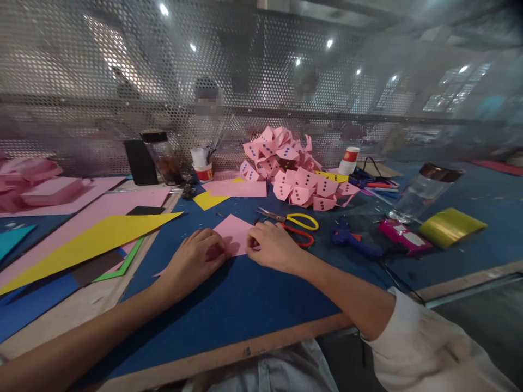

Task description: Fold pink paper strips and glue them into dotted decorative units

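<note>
Pink paper, right corner seemingly hidden

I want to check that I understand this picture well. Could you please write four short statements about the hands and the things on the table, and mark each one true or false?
1. The left hand and right hand are both at the pink paper. True.
2. The right hand holds a glue gun. False: the blue glue gun lies on the table.
3. A long yellow sheet lies left of the left hand. True.
4. All the folded pieces are unmarked. False: many folded pink pieces carry dots.
</note>
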{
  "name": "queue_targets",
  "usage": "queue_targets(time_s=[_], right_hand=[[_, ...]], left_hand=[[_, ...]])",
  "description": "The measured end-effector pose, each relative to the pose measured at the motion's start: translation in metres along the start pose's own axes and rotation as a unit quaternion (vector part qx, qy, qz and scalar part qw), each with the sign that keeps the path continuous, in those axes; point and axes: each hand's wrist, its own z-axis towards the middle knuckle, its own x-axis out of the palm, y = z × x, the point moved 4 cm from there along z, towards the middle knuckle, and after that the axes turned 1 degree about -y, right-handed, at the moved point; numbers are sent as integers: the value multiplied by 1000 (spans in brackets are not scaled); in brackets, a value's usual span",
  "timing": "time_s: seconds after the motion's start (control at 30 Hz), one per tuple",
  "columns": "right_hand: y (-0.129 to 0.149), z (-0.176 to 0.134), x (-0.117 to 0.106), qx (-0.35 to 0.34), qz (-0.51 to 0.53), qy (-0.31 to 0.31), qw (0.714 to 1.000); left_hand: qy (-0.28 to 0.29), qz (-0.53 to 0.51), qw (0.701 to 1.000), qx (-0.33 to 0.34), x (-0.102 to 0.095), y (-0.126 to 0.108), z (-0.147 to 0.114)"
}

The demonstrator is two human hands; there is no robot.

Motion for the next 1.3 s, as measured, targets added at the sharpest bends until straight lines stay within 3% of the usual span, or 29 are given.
queue_targets(time_s=[1.3], right_hand=[[-13,7,-8,-11,-27,70,997]], left_hand=[[11,22,1000,9,0,-1,0]])
